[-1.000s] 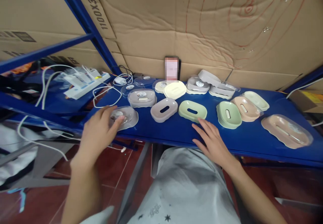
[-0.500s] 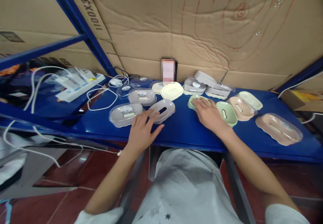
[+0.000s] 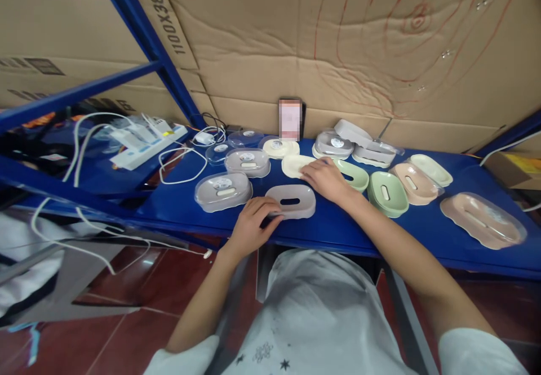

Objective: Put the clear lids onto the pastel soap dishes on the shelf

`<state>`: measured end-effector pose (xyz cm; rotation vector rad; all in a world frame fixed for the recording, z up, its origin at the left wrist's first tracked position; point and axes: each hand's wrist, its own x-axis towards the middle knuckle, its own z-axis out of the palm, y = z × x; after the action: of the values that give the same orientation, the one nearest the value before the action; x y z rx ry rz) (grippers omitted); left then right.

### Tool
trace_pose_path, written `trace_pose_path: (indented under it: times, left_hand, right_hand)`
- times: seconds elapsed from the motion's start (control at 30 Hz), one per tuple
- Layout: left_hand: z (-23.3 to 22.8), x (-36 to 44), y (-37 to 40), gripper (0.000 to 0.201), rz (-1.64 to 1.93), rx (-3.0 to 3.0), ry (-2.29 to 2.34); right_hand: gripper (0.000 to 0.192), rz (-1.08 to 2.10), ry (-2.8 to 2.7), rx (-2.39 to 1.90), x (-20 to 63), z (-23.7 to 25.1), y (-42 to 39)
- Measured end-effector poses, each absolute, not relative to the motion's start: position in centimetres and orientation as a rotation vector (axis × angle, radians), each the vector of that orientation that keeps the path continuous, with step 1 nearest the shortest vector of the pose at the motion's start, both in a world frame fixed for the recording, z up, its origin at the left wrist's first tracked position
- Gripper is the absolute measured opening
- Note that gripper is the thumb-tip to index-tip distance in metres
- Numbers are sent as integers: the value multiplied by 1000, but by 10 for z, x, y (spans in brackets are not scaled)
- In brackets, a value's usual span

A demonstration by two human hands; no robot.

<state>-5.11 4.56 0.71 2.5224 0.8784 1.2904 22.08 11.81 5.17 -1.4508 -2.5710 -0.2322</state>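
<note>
Fingers of the left hand [image 3: 252, 221] curl around the near-left edge of a grey soap dish [image 3: 292, 201], an oval tray with a slot in its middle, lying at the front of the blue shelf [image 3: 329, 228]. Right hand [image 3: 324, 178] lies flat and open, touching a cream dish [image 3: 295, 164] and just beside a green dish [image 3: 355, 175]. Beside the grey dish, a clear-lidded box [image 3: 222, 190] holds a pale bar.

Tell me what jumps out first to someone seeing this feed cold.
A spread of pastel soap dishes on the blue shelf: grey, cream, green and peach. The left hand grips the grey dish at the front edge, while the right hand rests between the cream dish and a green dish. Behind them a phone leans on the cardboard wall, and white cables trail at far left.
</note>
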Motion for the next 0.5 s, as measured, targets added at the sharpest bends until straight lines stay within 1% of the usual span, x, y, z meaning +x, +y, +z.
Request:
trace_pose_path:
  times: [0.13, 0.23, 0.33, 0.43, 0.5]
  left_hand:
    - [8, -56, 34, 18, 1554, 2383, 741]
    - [11, -53, 26, 18, 1652, 2318, 753]
    - [15, -40, 23, 19, 1686, 2354, 896]
    - [19, -21, 30, 18, 1674, 2450, 950]
    - [19, -8, 37, 13, 1618, 2508, 952]
  right_hand:
    - [23, -10, -2607, -1225, 240, 46, 73]
    - [21, 109, -2518, -1084, 249, 35, 40]
    - [22, 111, -2346, -1082, 259, 29, 12]
    - [25, 59, -2120, -1186, 272, 31, -4]
    - [34, 19, -2053, -1245, 279, 33, -6]
